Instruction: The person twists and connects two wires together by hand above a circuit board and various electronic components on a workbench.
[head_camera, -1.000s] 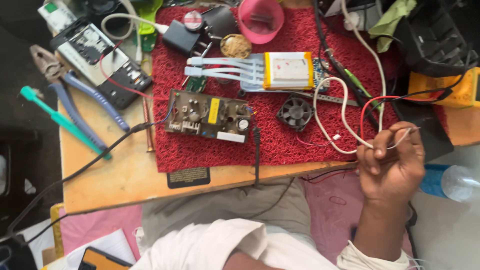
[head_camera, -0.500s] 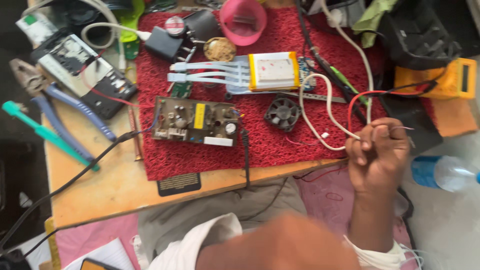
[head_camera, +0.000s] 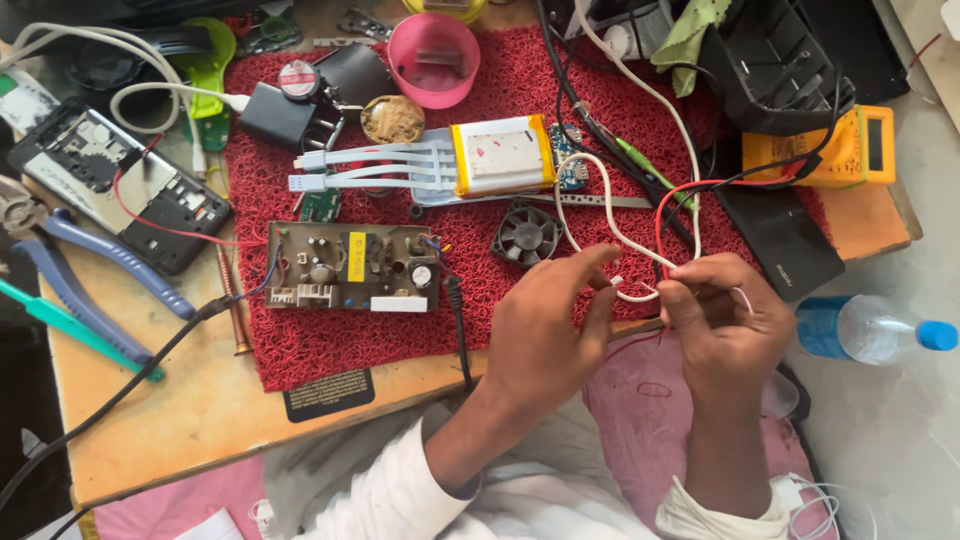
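Both hands (head_camera: 640, 320) pinching a white wire (head_camera: 600, 225), red mat (head_camera: 480, 120) on cluttered wooden table (head_camera: 180, 410), grey floor (head_camera: 900, 420)

white wire (head_camera: 600, 225) | thin, looped over red mat | end pinched at table's near edge
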